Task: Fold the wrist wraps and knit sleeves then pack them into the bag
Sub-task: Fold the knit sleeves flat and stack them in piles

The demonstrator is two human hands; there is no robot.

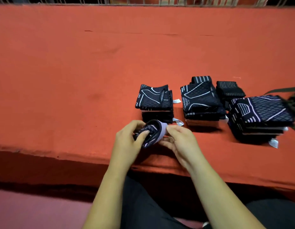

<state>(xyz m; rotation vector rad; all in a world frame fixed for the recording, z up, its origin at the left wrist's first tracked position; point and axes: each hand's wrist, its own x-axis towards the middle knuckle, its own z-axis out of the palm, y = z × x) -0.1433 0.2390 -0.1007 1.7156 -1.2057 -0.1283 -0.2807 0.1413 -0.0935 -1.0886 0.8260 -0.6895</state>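
Observation:
A rolled dark wrist wrap (151,132) with a pale lilac end is held just above the near part of the red table. My left hand (128,142) grips it, thumb pressed on top. Close against the wrap's right side, my right hand (179,142) pinches the lilac end between thumb and fingers. Behind the hands stand three stacks of folded dark knit sleeves with white line patterns: a left stack (154,103), a middle stack (201,103) and a right stack (260,116). A small folded black ribbed piece (229,90) lies behind the right stack.
The red cloth-covered table (77,71) stretches wide to the left and back. A metal grid rail (160,0) runs along its far edge. A dark strap (282,91) of something enters at the right edge. My dark-trousered knees sit below the table's front edge.

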